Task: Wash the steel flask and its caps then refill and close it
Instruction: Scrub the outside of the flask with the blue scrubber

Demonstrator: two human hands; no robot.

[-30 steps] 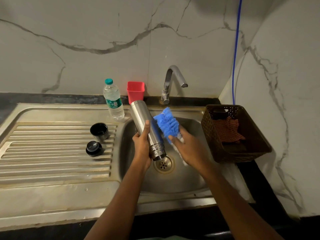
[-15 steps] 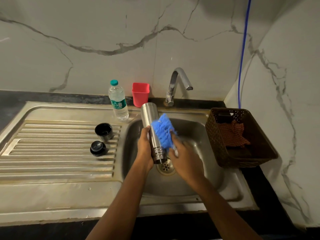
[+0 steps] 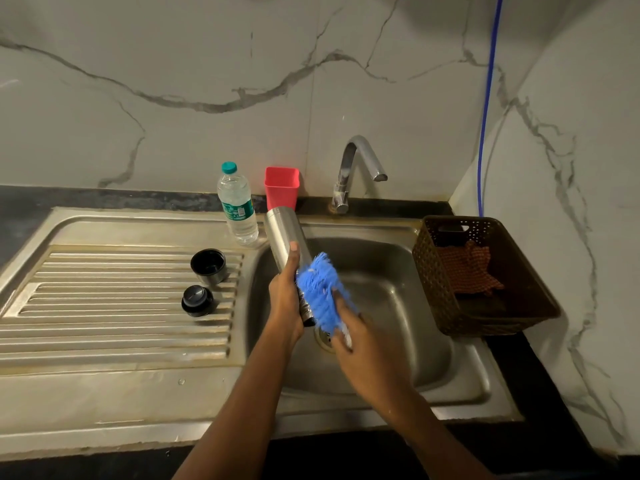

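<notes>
There is one flask, two caps, one brush, one plastic water bottle, one red cup, one tap, one basket with one orange cloth in it, and two hands at work.

The flask is a plain cylinder of brushed steel with no cap on. It is held over the sink, near its left side. It is tilted, with its closed base up toward the sink's back-left corner and its mouth end down above the drain. The hand and the bristles hide most of the neck.

The left hand is wrapped round the lower half of the flask, fingers curled behind it and the thumb stretched up along the steel. The right hand is over the middle of the sink, closed round the brush's handle. Its blue bristle head lies pressed against the flask's lower part, just beside the left thumb. The bristles are blurred.

Both caps sit on the ribbed draining board left of the sink, near each other but apart: an open black cup cap farther back and a round black stopper nearer the front. The bottle and the red cup stand at the sink's back-left corner, the tap behind its back rim, and the basket on its right rim.
</notes>
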